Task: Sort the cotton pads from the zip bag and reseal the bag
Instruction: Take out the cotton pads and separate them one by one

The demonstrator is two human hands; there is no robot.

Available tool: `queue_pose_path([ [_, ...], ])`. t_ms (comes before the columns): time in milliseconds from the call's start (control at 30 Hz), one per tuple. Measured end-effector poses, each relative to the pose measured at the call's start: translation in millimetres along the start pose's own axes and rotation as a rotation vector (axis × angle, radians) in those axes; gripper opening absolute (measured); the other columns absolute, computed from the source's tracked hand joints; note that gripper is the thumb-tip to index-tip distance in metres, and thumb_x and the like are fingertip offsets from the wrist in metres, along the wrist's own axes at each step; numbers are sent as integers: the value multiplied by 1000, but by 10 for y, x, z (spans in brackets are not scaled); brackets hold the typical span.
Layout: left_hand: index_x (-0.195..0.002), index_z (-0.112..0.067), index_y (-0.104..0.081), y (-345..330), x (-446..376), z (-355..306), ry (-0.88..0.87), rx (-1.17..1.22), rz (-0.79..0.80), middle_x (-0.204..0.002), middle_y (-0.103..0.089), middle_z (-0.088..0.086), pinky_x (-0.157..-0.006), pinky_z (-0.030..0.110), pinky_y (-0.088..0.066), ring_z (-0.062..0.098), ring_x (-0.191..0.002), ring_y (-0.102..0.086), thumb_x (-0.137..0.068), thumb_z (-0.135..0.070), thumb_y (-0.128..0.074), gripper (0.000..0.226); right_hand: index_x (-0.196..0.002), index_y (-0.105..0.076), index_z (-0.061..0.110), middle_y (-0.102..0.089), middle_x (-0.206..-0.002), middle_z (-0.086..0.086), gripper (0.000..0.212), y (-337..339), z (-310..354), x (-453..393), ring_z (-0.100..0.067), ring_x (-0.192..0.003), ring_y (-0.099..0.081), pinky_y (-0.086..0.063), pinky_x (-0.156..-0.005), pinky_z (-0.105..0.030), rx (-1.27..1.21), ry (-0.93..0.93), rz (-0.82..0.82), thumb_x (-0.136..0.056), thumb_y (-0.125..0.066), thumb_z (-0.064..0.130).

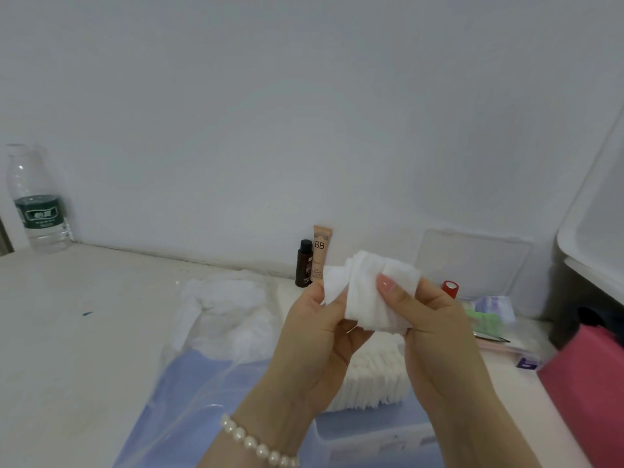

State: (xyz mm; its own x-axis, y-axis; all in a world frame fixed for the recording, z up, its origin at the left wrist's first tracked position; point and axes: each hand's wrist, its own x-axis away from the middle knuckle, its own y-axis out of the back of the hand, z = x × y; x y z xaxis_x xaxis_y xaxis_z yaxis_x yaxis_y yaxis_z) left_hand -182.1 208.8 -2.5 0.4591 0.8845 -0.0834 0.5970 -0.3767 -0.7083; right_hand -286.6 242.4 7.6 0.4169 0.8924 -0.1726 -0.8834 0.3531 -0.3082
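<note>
Soft white cotton pads (371, 292), a fluffy square wad with ragged edges, sit raised above the table (84, 332), pinched between both hands. Left hand (317, 336) curls its thumb and fingers onto the wad's left edge; right hand (429, 319) clamps the right side, thumb pressed flat on top. Below them a neat ribbed stack of pads (371, 376) rests on the glossy, crinkled clear zip bag (216, 339), with loose fluff inside it. A smooth beige BB tube (320, 251) stands by the wall.

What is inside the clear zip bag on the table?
Inside the zip bag lies a loose heap of white cotton pads at its far end. The hands hide its right edge.
</note>
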Motion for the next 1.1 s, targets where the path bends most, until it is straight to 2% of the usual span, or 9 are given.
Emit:
queue_pose_path([
  [200,-117,-1,-59,15,3,-2,34,-30,-2,-107,-70,18,-75,31,-59,28,-96,-68,-94,-11,-48,28,-86,-70,10,-71,-93,-12,36,20,-39,-21,-23,-87,-66,-54,-65,-24,83,52,-51,-56,-71,29],
  [300,-120,0,-57,38,-7,0,58,-53,-20,-112,-67,21,-80,36,-58,35,-107,-63,-97,-14,-46,29,-82,-69,12,-68,-93,-17,20,40,-66,-31,-31,-87,-62,-52,-66,-31,181,98,-81,-64,-74,20],
  [367,-120,-1,-57,51,-12,-7,63,-66,-28,-112,-67,21,-80,36,-58,36,-108,-62,-97,-14,-45,29,-78,-69,15,-69,-88,-13,12,52,-76,-36,-29,-85,-62,-50,-65,-31,223,136,-80,-68,-74,15],
  [567,-118,-1,-58,83,-10,-28,69,-75,-17,-111,-67,21,-76,34,-59,33,-99,-66,-98,-16,-42,30,-80,-67,15,-68,-79,2,14,30,-53,-17,-7,-73,-62,-51,-55,-20,275,208,-52,-70,-75,9],
  [733,-117,0,-60,92,-10,-50,88,-58,-14,-105,-69,20,-64,29,-59,24,-81,-69,-98,-14,-41,30,-67,-71,25,-73,-78,4,22,19,-45,-4,-16,-80,-68,-56,-70,-33,289,237,-47,-68,-76,3],
  [800,-116,-2,-60,101,-14,-52,84,-57,-18,-99,-71,17,-62,29,-58,22,-76,-69,-98,-14,-41,29,-65,-72,28,-73,-76,5,26,7,-49,7,-15,-79,-68,-56,-66,-28,285,258,-55,-68,-76,2],
  [933,-114,-2,-60,88,-7,-55,86,-57,-10,-96,-71,16,-61,29,-58,21,-75,-69,-98,-14,-40,29,-67,-69,31,-72,-73,13,30,-26,-52,31,-3,-72,-65,-52,-63,-13,344,340,-113,-68,-77,2],
  [1033,-108,2,-59,66,-4,-39,72,-49,-22,-79,-71,12,-70,31,-60,19,-70,-69,-99,-13,-39,27,-70,-71,21,-73,-72,8,18,0,-26,22,-6,-70,-66,-52,-60,-15,134,312,-198,-63,-77,5],
  [1100,-106,3,-60,67,-11,-31,65,-53,-39,-79,-72,12,-73,31,-59,19,-71,-70,-99,-12,-38,28,-77,-71,18,-73,-73,7,21,64,7,-14,-8,-71,-66,-53,-58,-16,-18,223,-217,-57,-75,18],
])
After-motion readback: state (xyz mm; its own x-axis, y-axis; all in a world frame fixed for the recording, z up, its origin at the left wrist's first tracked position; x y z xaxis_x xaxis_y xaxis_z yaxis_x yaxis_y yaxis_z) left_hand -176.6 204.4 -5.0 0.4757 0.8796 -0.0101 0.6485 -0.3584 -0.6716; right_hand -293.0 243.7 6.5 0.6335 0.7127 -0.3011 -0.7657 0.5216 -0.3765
